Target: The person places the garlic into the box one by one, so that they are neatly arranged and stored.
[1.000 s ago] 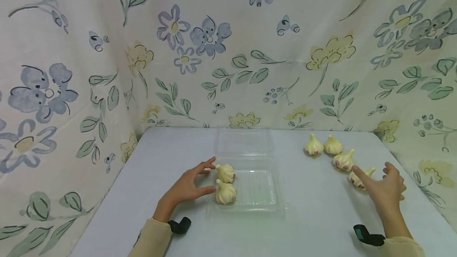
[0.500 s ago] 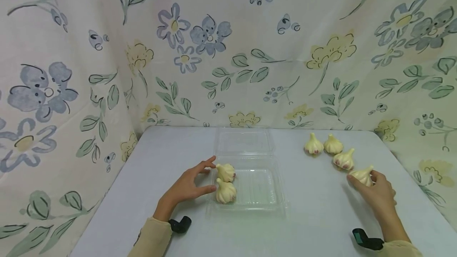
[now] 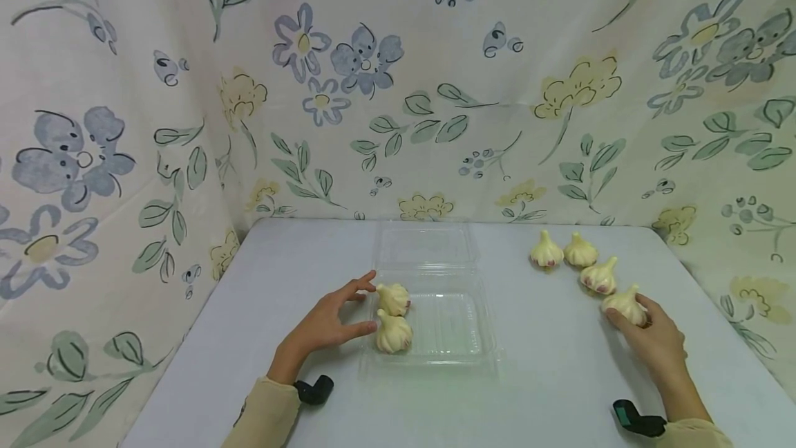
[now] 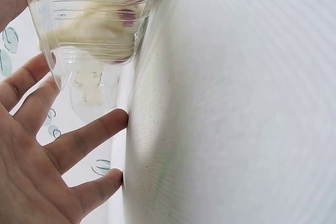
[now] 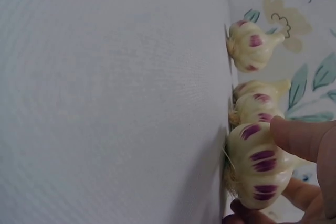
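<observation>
My right hand (image 3: 660, 346) holds a garlic bulb (image 3: 624, 308) between thumb and fingers at the right of the table. In the right wrist view this garlic bulb (image 5: 260, 163) shows purple streaks, and its root end is close to the tabletop. My left hand (image 3: 326, 322) spreads its fingers along the left side of a clear plastic clamshell box (image 3: 450, 330). Seen from the left wrist, fingertips (image 4: 44, 66) touch the box's rim, and two lower fingers reach the table. Inside, two garlic bulbs, a back one (image 3: 393, 301) and a front one (image 3: 394, 333), lie along the left wall.
The box's lid (image 3: 425, 246) lies folded back behind it. Beyond my right hand stand three more garlic bulbs: one at left (image 3: 546, 252), one at the back (image 3: 581, 252) and one nearer (image 3: 599, 276). A floral curtain (image 3: 423, 123) rises behind the white table (image 3: 298, 254).
My right hand has closed its thumb and fingers round the nearest garlic bulb on the right and shifted it slightly left. My left hand stays at the box.
</observation>
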